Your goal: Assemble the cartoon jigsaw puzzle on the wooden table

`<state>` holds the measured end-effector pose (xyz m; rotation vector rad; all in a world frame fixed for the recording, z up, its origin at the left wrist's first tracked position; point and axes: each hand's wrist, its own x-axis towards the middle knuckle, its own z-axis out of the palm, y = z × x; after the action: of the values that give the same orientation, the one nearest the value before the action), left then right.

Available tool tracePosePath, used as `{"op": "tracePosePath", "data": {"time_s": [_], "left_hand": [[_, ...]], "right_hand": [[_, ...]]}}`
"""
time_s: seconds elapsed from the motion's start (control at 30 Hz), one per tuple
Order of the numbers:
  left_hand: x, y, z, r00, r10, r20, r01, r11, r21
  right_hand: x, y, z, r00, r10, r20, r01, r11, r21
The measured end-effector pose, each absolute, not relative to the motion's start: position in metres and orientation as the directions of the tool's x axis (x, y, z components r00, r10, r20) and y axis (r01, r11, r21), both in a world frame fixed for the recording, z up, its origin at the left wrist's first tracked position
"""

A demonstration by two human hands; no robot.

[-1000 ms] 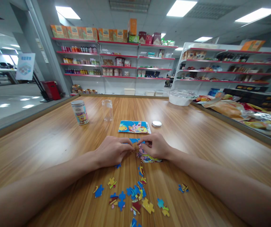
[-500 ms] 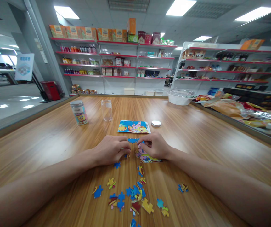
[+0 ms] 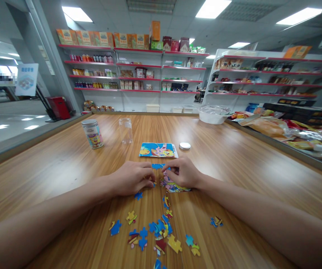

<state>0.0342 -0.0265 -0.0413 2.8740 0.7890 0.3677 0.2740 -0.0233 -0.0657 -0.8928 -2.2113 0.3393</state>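
My left hand [image 3: 134,181] rests on the wooden table [image 3: 233,157], its fingers curled around a small puzzle piece [image 3: 153,183] at the fingertips. My right hand [image 3: 182,173] lies just to the right. Its thumb and forefinger pinch the upper edge of a partly joined patch of puzzle [image 3: 176,188], which lies flat under the hand. A narrow gap separates the two hands. Several loose blue and yellow pieces [image 3: 161,231] are scattered nearer to me. A picture card [image 3: 158,150] lies just beyond the hands.
A round metal lid [image 3: 184,146] sits by the card. A clear empty jar [image 3: 126,130] and a printed tin [image 3: 92,133] stand at the far left. A white bowl [image 3: 212,116] and snack bags [image 3: 270,127] line the right edge. Store shelves [image 3: 138,74] stand behind.
The hands met over one piece a second ago; they have since drawn slightly apart. My left hand dropped toward the table and my right stayed on the joined patch.
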Motion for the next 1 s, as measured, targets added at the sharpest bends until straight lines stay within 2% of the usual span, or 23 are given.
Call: {"op": "tracePosePath", "data": {"time_s": [0.27, 0.77, 0.87, 1.0], "left_hand": [[0.042, -0.031, -0.048, 0.771, 0.612, 0.177, 0.562, -0.784, 0.263], [0.048, -0.036, -0.046, 0.738, 0.658, 0.15, 0.601, -0.742, 0.296], [0.045, -0.034, -0.048, 0.747, 0.638, 0.187, 0.581, -0.763, 0.283], [0.039, -0.03, -0.049, 0.727, 0.606, 0.323, 0.565, -0.795, 0.22]], "right_hand": [[0.275, -0.023, -0.066, -0.513, 0.695, 0.503, 0.506, 0.719, -0.477], [0.274, -0.026, -0.062, -0.548, 0.701, 0.457, 0.482, 0.711, -0.512], [0.274, -0.027, -0.061, -0.555, 0.697, 0.454, 0.467, 0.712, -0.524], [0.275, -0.028, -0.061, -0.558, 0.697, 0.45, 0.467, 0.712, -0.524]]}}
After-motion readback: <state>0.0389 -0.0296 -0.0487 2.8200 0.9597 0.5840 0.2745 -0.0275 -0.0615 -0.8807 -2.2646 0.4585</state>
